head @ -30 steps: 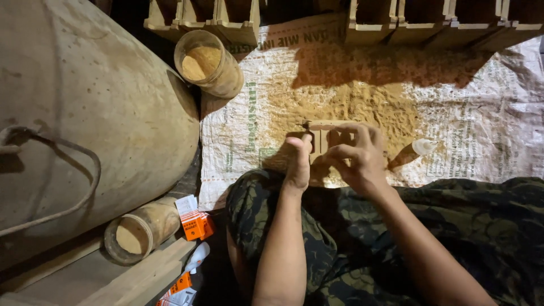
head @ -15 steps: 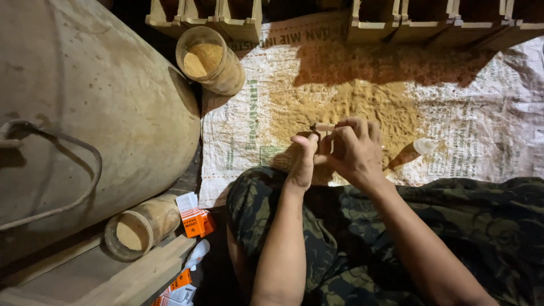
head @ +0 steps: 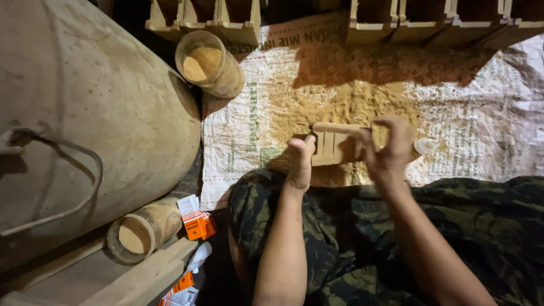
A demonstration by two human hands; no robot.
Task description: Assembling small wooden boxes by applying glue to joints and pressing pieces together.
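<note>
I hold a small slatted wooden piece [head: 334,144] flat between both hands, above a white woven sack [head: 481,124] strewn with sawdust [head: 345,102]. My left hand [head: 300,161] grips its left end with the thumb up. My right hand [head: 388,150] is closed over its right end, fingers curled on top. My legs in camouflage trousers [head: 453,226] lie below.
A large rounded drum [head: 85,107] with a cable fills the left. One jar of sawdust [head: 207,62] stands by the drum, another jar [head: 144,229] lies lower left beside orange packets [head: 198,224]. Wooden frames [head: 396,22] line the top edge. A small white cap [head: 425,145] rests on the sack.
The wooden piece was turned from mostly hidden under my fingers to lying flat with its slats showing. My hands moved slightly apart to its two ends.
</note>
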